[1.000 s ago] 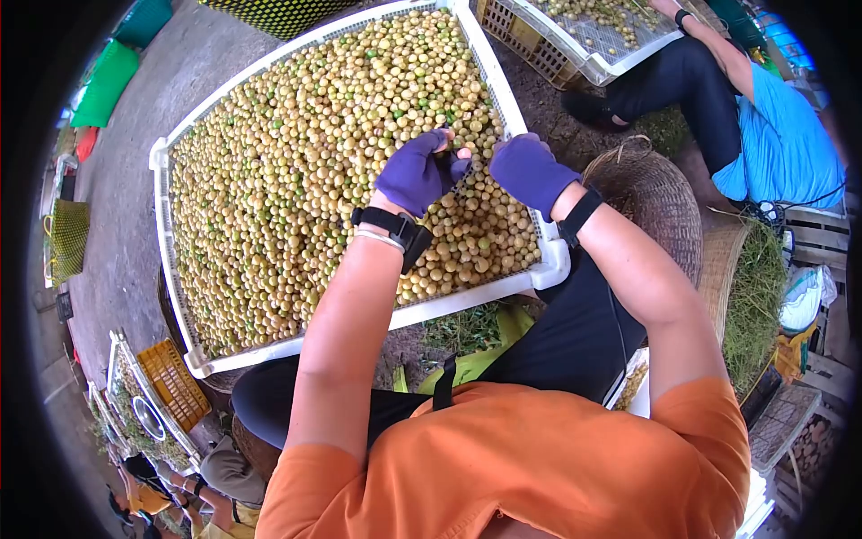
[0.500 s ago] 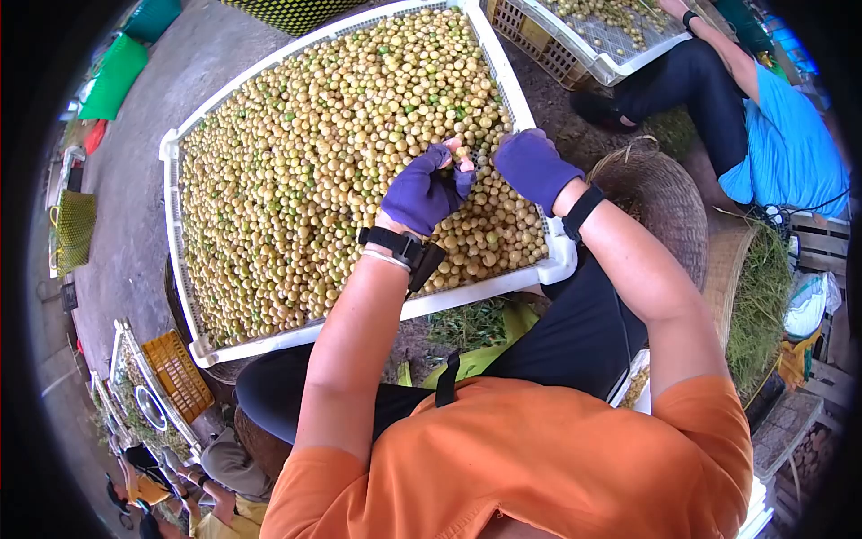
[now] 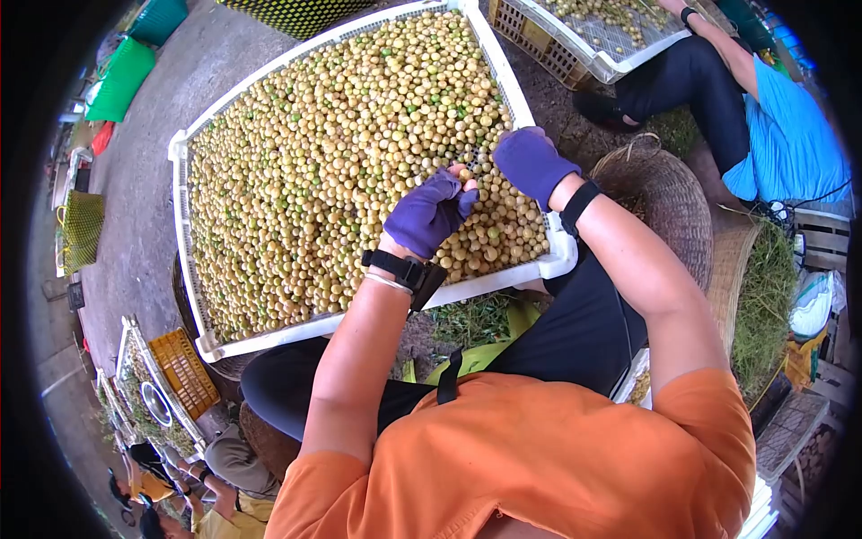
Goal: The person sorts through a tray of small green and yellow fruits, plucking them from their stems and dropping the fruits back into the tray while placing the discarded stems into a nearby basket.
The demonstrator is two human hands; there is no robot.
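A big white perforated tray [image 3: 184,260] in front of me is heaped with small round yellow-green fruits [image 3: 323,162]. Both my hands wear purple fingerless gloves and black wrist straps. My left hand [image 3: 429,214] hovers over the tray's near right part, fingertips pinched on one small fruit [image 3: 466,175]. My right hand [image 3: 532,163] is just to its right, near the tray's right rim, fingers curled down among the fruits; what it holds is hidden.
A woven basket [image 3: 664,202] stands right of the tray, with a second basket of green stems [image 3: 759,296] beyond. A person in a blue shirt [image 3: 781,135] sits at the upper right by another white tray [image 3: 602,40]. An orange crate [image 3: 184,373] lies lower left.
My left hand has slid slightly down and right over the tray, fingertips staying pinched on a fruit. My right hand has barely moved.
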